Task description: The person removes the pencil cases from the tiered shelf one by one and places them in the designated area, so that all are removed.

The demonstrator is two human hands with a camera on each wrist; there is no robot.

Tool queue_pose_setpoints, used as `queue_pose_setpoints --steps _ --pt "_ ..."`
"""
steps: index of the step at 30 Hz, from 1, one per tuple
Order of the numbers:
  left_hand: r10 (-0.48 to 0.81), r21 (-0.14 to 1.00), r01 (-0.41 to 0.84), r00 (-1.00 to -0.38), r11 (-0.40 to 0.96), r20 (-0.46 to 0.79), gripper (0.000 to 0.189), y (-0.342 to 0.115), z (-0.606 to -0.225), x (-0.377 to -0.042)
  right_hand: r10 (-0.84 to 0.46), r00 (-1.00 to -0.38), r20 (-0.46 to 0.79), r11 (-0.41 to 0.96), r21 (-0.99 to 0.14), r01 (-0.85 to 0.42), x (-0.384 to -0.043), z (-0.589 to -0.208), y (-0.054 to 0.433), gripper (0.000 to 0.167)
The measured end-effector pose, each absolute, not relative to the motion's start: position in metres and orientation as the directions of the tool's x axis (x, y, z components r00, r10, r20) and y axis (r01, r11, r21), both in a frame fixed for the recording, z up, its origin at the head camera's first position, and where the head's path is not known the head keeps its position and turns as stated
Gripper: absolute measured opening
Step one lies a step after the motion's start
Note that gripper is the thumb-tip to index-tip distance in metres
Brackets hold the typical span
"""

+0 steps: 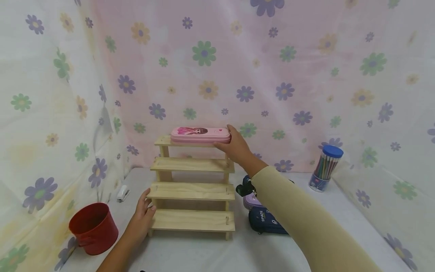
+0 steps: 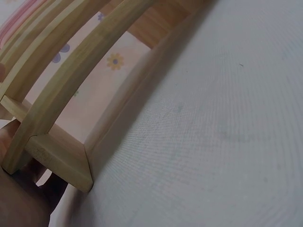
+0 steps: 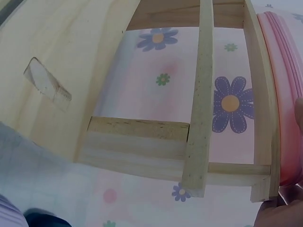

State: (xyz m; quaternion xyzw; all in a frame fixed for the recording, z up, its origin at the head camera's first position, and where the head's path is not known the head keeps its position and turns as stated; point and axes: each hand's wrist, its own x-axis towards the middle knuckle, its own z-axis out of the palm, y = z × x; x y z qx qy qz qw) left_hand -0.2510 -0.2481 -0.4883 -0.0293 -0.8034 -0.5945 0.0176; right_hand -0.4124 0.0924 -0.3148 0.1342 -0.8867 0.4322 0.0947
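A pink pencil case (image 1: 200, 135) with a printed doll figure lies lengthwise on the top step of a wooden tiered rack (image 1: 192, 190). My right hand (image 1: 234, 145) holds the case at its right end, thumb in front and fingers around the back. In the right wrist view, the zipped side of the pink case (image 3: 279, 94) runs along the top board's edge. Lower down, my left hand (image 1: 142, 217) grips the rack's left end near the two bottom steps. The left wrist view shows its fingers (image 2: 52, 191) around the wooden side piece.
At the left stand a red metal pot (image 1: 96, 230) and a small white stapler (image 1: 123, 193). Right of the rack lie a dark blue "SPACE" case (image 1: 266, 221) and a purple case (image 1: 250, 201), partly behind my sleeve. A blue-lidded tub of pencils (image 1: 326, 166) stands back right.
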Motion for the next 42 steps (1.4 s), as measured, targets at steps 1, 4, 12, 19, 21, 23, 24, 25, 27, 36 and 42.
queue_pose_setpoints --steps 1,4,12,19,21,23,24,25,27,36,42 --pt "0.028 0.954 0.071 -0.997 0.292 0.066 0.070 -0.248 -0.488 -0.251 -0.156 -0.948 0.276 0.592 -0.743 -0.314 -0.413 -0.315 0.093 0.099" --pt "0.034 0.957 0.092 -0.996 0.276 0.086 0.070 -0.249 -0.489 -0.251 -0.148 -0.954 0.261 0.594 -0.748 -0.297 -0.412 -0.316 0.093 0.093" --pt "0.040 0.955 0.128 -0.992 0.268 0.122 0.069 -0.248 -0.490 -0.249 -0.135 -0.954 0.266 0.605 -0.741 -0.292 -0.408 -0.313 0.097 0.084" --pt "0.019 0.947 0.103 -0.995 0.305 0.102 0.068 -0.246 -0.487 -0.251 -0.125 -0.955 0.269 0.568 -0.770 -0.291 -0.406 -0.310 0.100 0.080" --pt "0.016 0.947 0.091 -0.996 0.309 0.090 0.068 -0.246 -0.485 -0.250 -0.117 -0.955 0.272 0.564 -0.773 -0.289 -0.404 -0.309 0.099 0.079" --pt "0.020 0.946 0.090 -0.996 0.312 0.088 0.069 -0.246 -0.485 -0.250 -0.105 -0.954 0.279 0.569 -0.771 -0.288 -0.402 -0.309 0.099 0.078" --pt "0.022 0.945 0.092 -0.996 0.313 0.089 0.069 -0.246 -0.485 -0.250 -0.100 -0.954 0.282 0.570 -0.770 -0.287 -0.400 -0.309 0.099 0.077" --pt "0.026 0.946 0.095 -0.996 0.310 0.091 0.069 -0.247 -0.485 -0.250 -0.097 -0.954 0.283 0.570 -0.770 -0.286 -0.399 -0.310 0.099 0.076" --pt "0.029 0.946 0.099 -0.995 0.309 0.094 0.070 -0.247 -0.486 -0.249 -0.093 -0.954 0.284 0.576 -0.766 -0.284 -0.396 -0.310 0.100 0.075" --pt "0.026 0.947 0.086 -0.996 0.308 0.081 0.068 -0.246 -0.485 -0.249 -0.080 -0.955 0.287 0.526 -0.801 -0.285 -0.385 -0.317 0.110 0.078" --pt "0.015 0.944 0.065 -0.998 0.324 0.064 0.070 -0.246 -0.484 -0.248 -0.096 -0.940 0.328 0.506 -0.797 -0.330 -0.375 -0.323 0.117 0.080"
